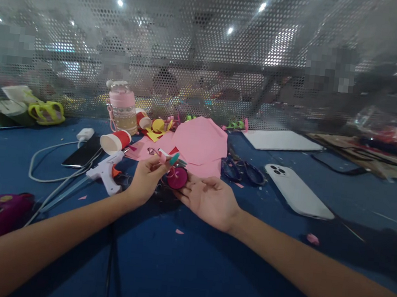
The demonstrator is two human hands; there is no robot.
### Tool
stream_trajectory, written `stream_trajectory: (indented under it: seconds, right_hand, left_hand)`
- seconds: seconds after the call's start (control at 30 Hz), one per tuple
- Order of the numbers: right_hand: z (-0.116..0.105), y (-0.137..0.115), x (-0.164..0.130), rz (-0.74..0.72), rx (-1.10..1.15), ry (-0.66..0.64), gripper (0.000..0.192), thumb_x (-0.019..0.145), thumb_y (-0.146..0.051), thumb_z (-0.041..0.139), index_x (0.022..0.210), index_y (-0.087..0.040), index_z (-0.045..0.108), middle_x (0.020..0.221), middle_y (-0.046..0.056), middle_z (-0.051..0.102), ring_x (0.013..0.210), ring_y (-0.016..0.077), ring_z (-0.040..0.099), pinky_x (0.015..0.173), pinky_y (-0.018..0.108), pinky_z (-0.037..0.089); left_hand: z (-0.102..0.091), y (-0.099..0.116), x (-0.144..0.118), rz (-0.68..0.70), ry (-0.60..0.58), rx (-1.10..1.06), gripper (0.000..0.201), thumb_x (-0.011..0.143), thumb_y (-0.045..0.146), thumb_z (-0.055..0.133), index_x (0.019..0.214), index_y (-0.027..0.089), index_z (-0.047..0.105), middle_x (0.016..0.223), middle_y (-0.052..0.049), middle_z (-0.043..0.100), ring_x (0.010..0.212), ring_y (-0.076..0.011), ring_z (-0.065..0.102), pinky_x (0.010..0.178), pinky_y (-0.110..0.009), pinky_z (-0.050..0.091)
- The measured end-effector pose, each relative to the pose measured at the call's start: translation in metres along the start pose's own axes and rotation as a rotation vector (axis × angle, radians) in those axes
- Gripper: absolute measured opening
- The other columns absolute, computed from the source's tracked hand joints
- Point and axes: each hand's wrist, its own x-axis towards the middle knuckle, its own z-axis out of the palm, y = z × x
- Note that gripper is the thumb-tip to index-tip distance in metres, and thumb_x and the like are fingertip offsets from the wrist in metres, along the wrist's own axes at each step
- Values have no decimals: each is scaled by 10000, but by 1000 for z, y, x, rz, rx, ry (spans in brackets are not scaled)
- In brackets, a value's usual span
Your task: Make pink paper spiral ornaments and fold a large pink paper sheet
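My left hand (150,179) is closed in a pinch on a small pink-and-teal paper piece (172,159). Just below it is a round magenta disc (177,178) with a pink curl on its face. My right hand (210,199) lies palm up with its fingers stretched out, their tips beside the disc's edge; whether they bear its weight I cannot tell. Behind both hands lie pink paper sheets (201,141). A white glue gun (105,172) with an orange trigger rests left of my left hand.
Left of the papers are a red-and-white paper cup (115,141), a pink-lidded bottle (122,107) and a black phone (83,150) with a white cable. To the right lie blue-handled scissors (244,171) and a white phone (297,191). A perforated metal screen (195,39) stands behind.
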Motion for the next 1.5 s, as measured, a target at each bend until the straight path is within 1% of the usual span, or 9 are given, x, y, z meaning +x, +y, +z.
stream_trajectory:
  seconds: [0.3, 0.6, 0.73, 0.8, 0.97, 1.07, 1.17, 1.33, 1.5]
  right_hand:
    - [1, 0, -2, 9, 15, 11, 336, 597, -246, 357, 872, -172, 535, 959, 80, 641, 1000, 173, 542, 977, 353, 319]
    - [0, -2, 0, 20, 67, 25, 291, 613, -241, 362, 833, -167, 537, 909, 80, 650, 918, 181, 581, 925, 349, 385]
    - [-2, 0, 2, 3, 26, 62, 174, 656, -139, 396, 764, -178, 527, 764, 33, 653, 793, 139, 609, 891, 309, 424]
    - [-2, 2, 3, -18, -28, 101, 212, 666, -40, 401, 769, -173, 530, 681, 2, 639, 721, 107, 613, 871, 271, 439]
    - [-1, 5, 6, -32, -121, 177, 276, 699, 27, 412, 882, -128, 548, 716, 20, 652, 694, 98, 627, 817, 246, 476]
    - [-1, 4, 7, -24, -125, 181, 270, 716, 26, 405, 895, -111, 553, 705, 30, 651, 679, 103, 633, 799, 256, 491]
    - [-2, 3, 8, -19, -106, 216, 254, 725, 38, 378, 843, -87, 565, 665, 39, 642, 648, 104, 633, 764, 247, 510]
    - [-6, -1, 11, -48, -63, 253, 258, 739, 35, 347, 765, -88, 573, 683, 55, 650, 660, 108, 634, 708, 232, 534]
    - [-19, -3, 14, -56, -60, 183, 228, 753, 14, 383, 707, -125, 557, 677, 39, 650, 671, 119, 643, 696, 239, 549]
  left_hand:
    - [1, 4, -1, -36, -12, -14, 156, 616, 188, 649, 496, 133, 566, 421, 65, 444, 401, -36, 343, 411, -173, 300]
    - [2, 3, 0, -52, 4, -85, 128, 566, 216, 699, 531, 134, 607, 454, 58, 498, 430, -43, 393, 429, -168, 338]
    - [5, 6, -1, -113, 16, -110, 186, 518, 223, 740, 494, 128, 582, 436, 63, 483, 421, -41, 400, 421, -163, 345]
    - [6, 8, -2, -141, 7, -115, 202, 498, 227, 753, 494, 125, 580, 434, 63, 482, 418, -42, 411, 419, -161, 350]
    - [4, 1, -1, -108, -26, -159, 228, 505, 281, 752, 526, 131, 583, 471, 51, 525, 451, -56, 466, 448, -162, 396]
    - [2, -5, 0, -56, -58, -160, 230, 530, 308, 741, 565, 140, 586, 560, 23, 586, 536, -86, 527, 512, -183, 444]
    - [1, -10, 0, 2, -116, -149, 220, 593, 325, 705, 699, 151, 621, 794, -25, 648, 729, -140, 586, 656, -227, 482]
    - [-3, -15, -1, 30, -229, -146, 391, 693, 304, 637, 1057, 187, 553, 1128, -68, 561, 1043, -197, 514, 901, -304, 406]
    - [-4, -11, -3, 103, -231, -107, 441, 748, 354, 572, 1151, 194, 492, 1228, -88, 482, 1142, -216, 437, 956, -315, 358]
